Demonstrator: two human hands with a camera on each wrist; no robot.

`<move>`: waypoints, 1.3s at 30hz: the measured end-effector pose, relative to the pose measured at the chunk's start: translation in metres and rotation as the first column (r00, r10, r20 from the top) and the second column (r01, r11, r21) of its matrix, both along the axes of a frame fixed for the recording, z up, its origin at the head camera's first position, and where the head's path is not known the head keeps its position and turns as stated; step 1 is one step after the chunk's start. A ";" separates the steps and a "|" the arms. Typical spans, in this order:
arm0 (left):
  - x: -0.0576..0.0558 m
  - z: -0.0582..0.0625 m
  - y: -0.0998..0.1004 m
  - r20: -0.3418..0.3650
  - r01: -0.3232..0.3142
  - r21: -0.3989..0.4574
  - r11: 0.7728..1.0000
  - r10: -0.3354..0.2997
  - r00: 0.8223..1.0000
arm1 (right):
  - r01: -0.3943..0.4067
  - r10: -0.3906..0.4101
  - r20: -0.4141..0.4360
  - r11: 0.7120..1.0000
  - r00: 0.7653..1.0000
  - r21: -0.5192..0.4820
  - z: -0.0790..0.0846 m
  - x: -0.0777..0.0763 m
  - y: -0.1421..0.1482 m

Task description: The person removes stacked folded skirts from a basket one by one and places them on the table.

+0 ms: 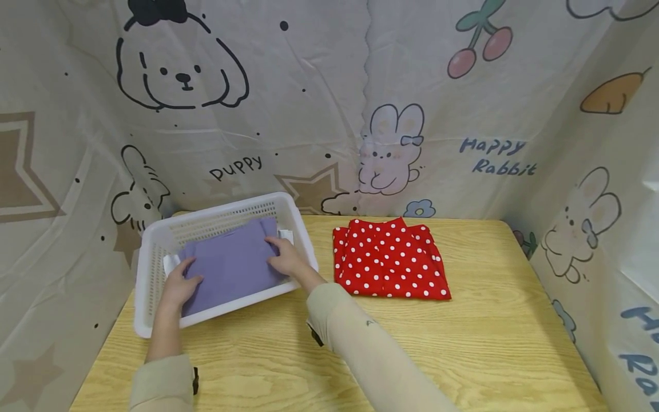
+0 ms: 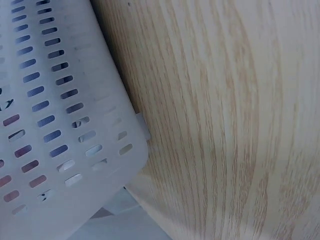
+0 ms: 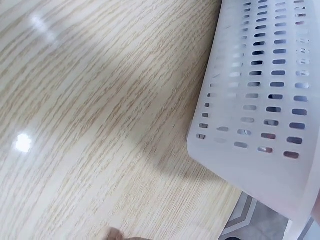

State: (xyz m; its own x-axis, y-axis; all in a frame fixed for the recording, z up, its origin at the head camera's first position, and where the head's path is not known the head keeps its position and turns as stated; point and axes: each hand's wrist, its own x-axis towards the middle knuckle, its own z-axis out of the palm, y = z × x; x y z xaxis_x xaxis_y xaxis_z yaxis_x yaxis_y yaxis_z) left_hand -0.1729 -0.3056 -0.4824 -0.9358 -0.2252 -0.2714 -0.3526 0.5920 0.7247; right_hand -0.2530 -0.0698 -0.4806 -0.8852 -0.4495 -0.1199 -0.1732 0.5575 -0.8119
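Observation:
A folded purple cloth [image 1: 231, 263] lies in a white plastic basket [image 1: 146, 286] with slotted walls. My left hand [image 1: 178, 286] reaches over the near left rim, its fingers and thumb resting on the cloth's left side. On the opposite side, my right hand [image 1: 286, 257] touches the cloth near its right edge, thumb and forefinger apart. Bits of white fabric [image 1: 171, 264] peek out beside the purple cloth at both ends. Both wrist views show the outside of the basket's slotted wall and the tabletop; in them the hands' contact with the cloth is hidden.
Right of the basket, a folded red cloth with white dots [image 1: 388, 260] lies on the wood-grain table [image 1: 479, 343]. A pale printed curtain [image 1: 309, 114] with cartoon animals hangs behind the table and along both sides.

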 end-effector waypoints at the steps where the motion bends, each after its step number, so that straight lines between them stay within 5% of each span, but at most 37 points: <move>1: 0.000 0.000 0.000 -0.016 0.001 0.010 1.000 -0.001 1.000 | -0.006 0.006 -0.007 1.000 1.000 0.000 0.000 0.000 0.000; 11: 0.004 0.005 0.001 -0.171 0.112 0.173 0.979 -0.082 0.982 | -0.007 0.007 -0.003 0.999 1.000 -0.045 0.001 -0.002 0.009; 15: 0.004 0.007 0.003 -0.228 0.129 0.212 0.969 -0.080 0.970 | -0.019 0.016 -0.080 0.999 0.997 -0.043 0.009 0.001 0.017; 23: 0.003 0.025 0.015 -0.385 0.144 0.164 0.976 -0.071 0.920 | -0.021 -0.016 -0.207 0.984 0.978 -0.175 0.028 0.012 0.038; 33: 0.014 0.054 0.034 -0.386 0.194 0.206 0.959 -0.103 0.917 | 0.043 -0.098 -0.194 0.962 0.976 -0.271 0.050 0.033 0.067; 39: 0.024 0.056 0.051 -0.449 0.252 0.205 0.946 -0.138 0.883 | 0.068 -0.133 -0.202 0.952 0.970 -0.298 0.054 0.051 0.087</move>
